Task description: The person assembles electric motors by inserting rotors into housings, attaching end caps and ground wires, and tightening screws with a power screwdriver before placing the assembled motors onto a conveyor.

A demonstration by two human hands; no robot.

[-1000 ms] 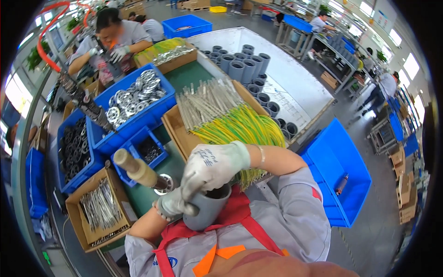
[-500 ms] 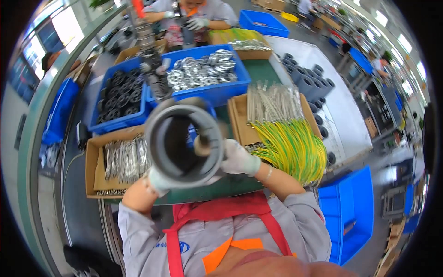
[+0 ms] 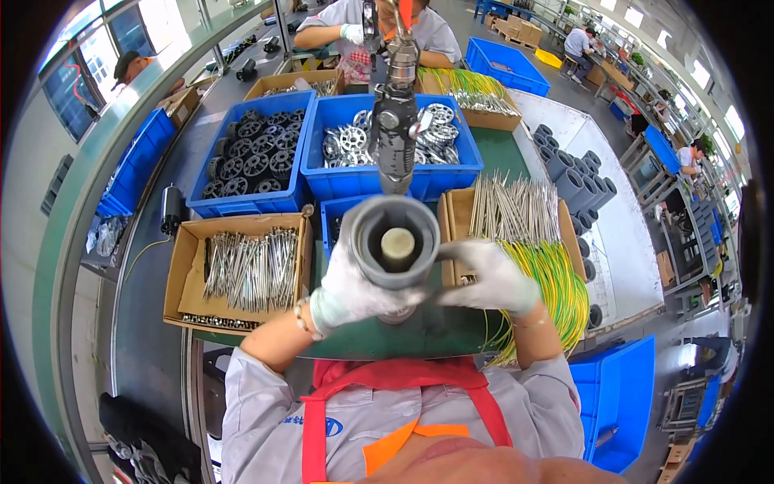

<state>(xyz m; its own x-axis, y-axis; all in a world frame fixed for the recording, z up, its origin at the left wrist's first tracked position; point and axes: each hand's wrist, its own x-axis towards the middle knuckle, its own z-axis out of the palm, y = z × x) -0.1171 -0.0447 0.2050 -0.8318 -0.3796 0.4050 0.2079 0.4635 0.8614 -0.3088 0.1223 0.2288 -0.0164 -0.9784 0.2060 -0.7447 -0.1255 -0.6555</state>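
Left hand (image 3: 351, 286): white-gloved, grasping the grey tube, wrapped round its near left side
Right hand (image 3: 492, 278): white-gloved, released, fingers curved and spread just beside the tube; whether a fingertip touches it I cannot tell
Grey tube (image 3: 395, 280): in the left hand's grip, between both hands, its mouth facing up
Pale post (image 3: 397, 244): round end visible inside the tube's bore, right of the left hand; how far down the tube surrounds it is hidden
Silvery round part (image 3: 397, 315): below the tube, between the two wrists, mostly covered
Power driver (image 3: 395, 137): upright beyond both hands, its lower end near the tube's far rim
Small blue bin (image 3: 326, 230): just beyond the left hand, partly hidden
Silver discs (image 3: 438, 129): in a large blue bin (image 3: 443, 179), farther beyond the hands
Dark wheels (image 3: 262, 149): in another blue bin (image 3: 242, 204), beyond the left hand and to its left
Metal rods (image 3: 254, 270): in a cardboard box (image 3: 185, 290), left of the left hand
Yellow-green wires (image 3: 548, 278): bundled right of the right hand
Co-worker's sleeve (image 3: 439, 40): well beyond both hands
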